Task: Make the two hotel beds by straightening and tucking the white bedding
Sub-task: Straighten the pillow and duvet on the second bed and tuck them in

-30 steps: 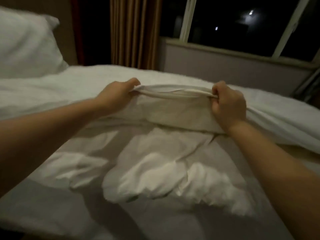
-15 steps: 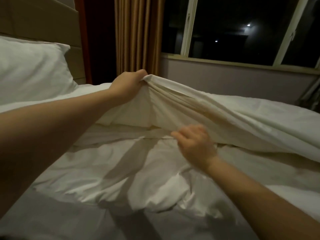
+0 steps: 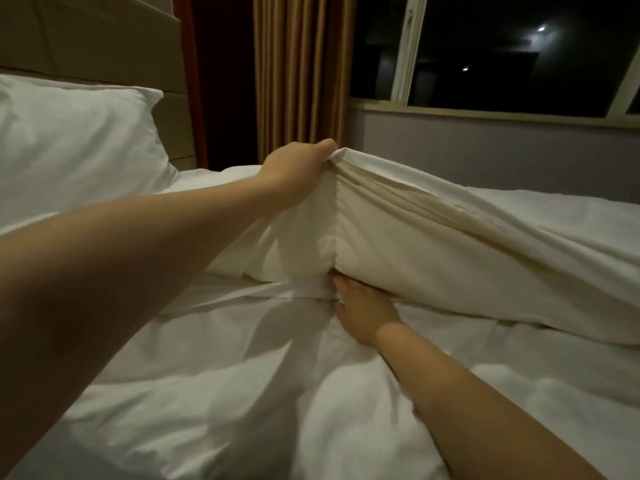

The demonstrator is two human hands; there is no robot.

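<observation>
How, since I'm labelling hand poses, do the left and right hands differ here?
The left hand is raised, gripping the lifted duvet; the right hand lies low and flat on the lower bedding. The left hand is in full view; the right hand reaches partly under the duvet. Both are bare.

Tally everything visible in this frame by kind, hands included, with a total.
Hands: 2, left hand and right hand
White bedding layers: 2, lifted cover and rumpled layer
Pillow: 1
Curtain: 1
Window: 1
Headboard: 1
Total: 8
</observation>
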